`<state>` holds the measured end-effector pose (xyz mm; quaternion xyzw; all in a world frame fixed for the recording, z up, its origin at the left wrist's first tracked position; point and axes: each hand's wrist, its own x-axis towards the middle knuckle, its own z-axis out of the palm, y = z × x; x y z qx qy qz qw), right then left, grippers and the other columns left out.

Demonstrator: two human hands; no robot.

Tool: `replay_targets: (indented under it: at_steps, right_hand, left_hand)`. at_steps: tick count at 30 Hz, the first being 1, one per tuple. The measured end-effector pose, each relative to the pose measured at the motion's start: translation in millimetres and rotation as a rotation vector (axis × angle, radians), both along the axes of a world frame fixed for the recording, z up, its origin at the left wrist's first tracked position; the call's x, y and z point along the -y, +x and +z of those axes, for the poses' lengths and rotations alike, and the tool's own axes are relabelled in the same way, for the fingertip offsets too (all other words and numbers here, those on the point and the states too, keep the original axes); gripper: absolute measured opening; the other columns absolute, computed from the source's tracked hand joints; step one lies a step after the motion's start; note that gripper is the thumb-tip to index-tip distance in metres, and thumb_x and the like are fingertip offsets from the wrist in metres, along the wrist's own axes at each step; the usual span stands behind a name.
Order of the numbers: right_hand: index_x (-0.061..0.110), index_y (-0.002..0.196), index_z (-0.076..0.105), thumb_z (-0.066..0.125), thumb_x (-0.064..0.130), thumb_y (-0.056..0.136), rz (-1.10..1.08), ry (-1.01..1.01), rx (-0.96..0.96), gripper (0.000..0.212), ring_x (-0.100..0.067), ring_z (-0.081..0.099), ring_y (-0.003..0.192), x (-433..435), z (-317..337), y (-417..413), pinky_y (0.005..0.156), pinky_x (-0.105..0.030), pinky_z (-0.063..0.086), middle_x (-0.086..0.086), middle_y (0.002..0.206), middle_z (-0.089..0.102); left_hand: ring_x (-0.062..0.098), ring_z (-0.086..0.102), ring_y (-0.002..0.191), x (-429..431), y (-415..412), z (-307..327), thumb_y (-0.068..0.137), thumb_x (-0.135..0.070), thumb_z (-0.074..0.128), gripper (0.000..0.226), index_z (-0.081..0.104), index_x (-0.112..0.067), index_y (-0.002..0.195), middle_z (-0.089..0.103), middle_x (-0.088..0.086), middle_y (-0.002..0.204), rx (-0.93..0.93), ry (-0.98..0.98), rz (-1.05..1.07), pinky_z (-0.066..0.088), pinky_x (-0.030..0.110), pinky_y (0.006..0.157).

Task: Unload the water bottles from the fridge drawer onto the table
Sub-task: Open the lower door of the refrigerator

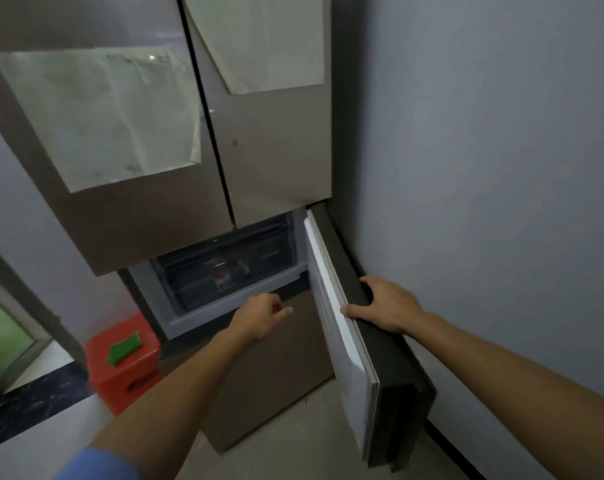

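The fridge drawer (189,289) holds the water bottles (221,280), dim shapes whose long axis cannot be told. The left hand (259,318), fingers curled and empty, hovers just before the drawer. The right hand (383,306), farther off beside the drawer, grips the open door (342,341).

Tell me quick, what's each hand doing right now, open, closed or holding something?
Left hand: fingers curled, holding nothing, in front of the fridge drawer.
Right hand: grips the top edge of the open fridge door.
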<state>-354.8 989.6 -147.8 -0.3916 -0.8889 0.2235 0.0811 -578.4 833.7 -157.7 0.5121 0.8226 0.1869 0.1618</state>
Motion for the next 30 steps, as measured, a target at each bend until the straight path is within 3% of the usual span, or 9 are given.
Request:
replay_targets:
  at_steps: [3, 7, 9, 12, 16, 20, 30]
  right_hand:
    - [0.027, 0.138, 0.043, 0.063, 0.072, 0.062, -0.025, -0.047, 0.039, 0.090, -0.021, 0.057, 0.112, -30, 6, 28, 0.090, -0.036, 0.047, 0.001, 0.134, 0.056]
    - [0.034, 0.130, 0.048, 0.059, 0.062, 0.066, -0.065, -0.029, 0.103, 0.071, -0.020, 0.059, 0.106, -71, 9, 59, 0.084, -0.034, 0.047, 0.003, 0.127, 0.060]
    - [0.034, 0.133, 0.045, 0.054, 0.064, 0.066, -0.097, 0.012, 0.130, 0.073, -0.020, 0.058, 0.107, -90, 9, 72, 0.083, -0.034, 0.046, 0.004, 0.128, 0.058]
    - [0.029, 0.135, 0.041, 0.053, 0.069, 0.068, -0.106, 0.166, 0.189, 0.079, -0.020, 0.054, 0.108, -119, 6, 92, 0.078, -0.031, 0.040, 0.004, 0.125, 0.051]
    - [0.026, 0.131, 0.045, 0.043, 0.081, 0.072, -0.201, 0.292, 0.277, 0.081, -0.021, 0.051, 0.103, -162, 3, 121, 0.076, -0.032, 0.040, 0.000, 0.123, 0.045]
    - [0.024, 0.137, 0.039, 0.035, 0.079, 0.080, -0.245, 0.336, 0.330, 0.080, -0.025, 0.051, 0.107, -199, -1, 136, 0.088, -0.038, 0.043, -0.005, 0.132, 0.043]
    - [0.022, 0.135, 0.039, 0.028, 0.078, 0.082, -0.134, 0.413, 0.306, 0.077, -0.026, 0.049, 0.108, -255, -12, 152, 0.089, -0.040, 0.042, -0.007, 0.128, 0.045]
  left_hand:
    - [0.020, 0.058, 0.079, -58, 13, 0, 0.092, -0.041, 0.055, 0.024, 0.060, -0.018, 0.087, 0.059, 0.001, 0.084, -0.099, 0.058, -0.084, 0.051, 0.039, 0.071]
    - [0.027, 0.051, 0.108, -139, 30, -4, 0.093, -0.038, 0.053, 0.038, 0.051, -0.015, 0.123, 0.049, 0.008, 0.120, -0.179, 0.134, -0.194, 0.048, 0.041, 0.087]
    - [0.029, 0.041, 0.125, -179, 41, -3, 0.094, -0.041, 0.049, 0.050, 0.039, -0.018, 0.138, 0.040, 0.010, 0.139, -0.236, 0.178, -0.261, 0.042, 0.043, 0.098]
    - [0.031, 0.014, 0.145, -232, 57, -1, 0.097, -0.052, 0.033, 0.058, 0.022, -0.028, 0.149, 0.018, 0.010, 0.158, -0.354, 0.171, -0.360, 0.021, 0.048, 0.114]
    - [0.031, 0.000, 0.147, -277, 74, -11, 0.097, -0.056, 0.024, 0.063, 0.013, -0.028, 0.152, 0.011, 0.010, 0.160, -0.455, 0.123, -0.423, 0.008, 0.049, 0.118]
    - [0.033, 0.001, 0.147, -305, 89, -16, 0.098, -0.052, 0.027, 0.063, 0.009, -0.024, 0.152, 0.009, 0.012, 0.160, -0.464, 0.132, -0.400, 0.011, 0.050, 0.117]
    - [0.031, 0.000, 0.147, -337, 110, -22, 0.098, -0.050, 0.031, 0.061, 0.010, -0.028, 0.151, 0.009, 0.009, 0.160, -0.418, 0.126, -0.279, 0.016, 0.052, 0.116]
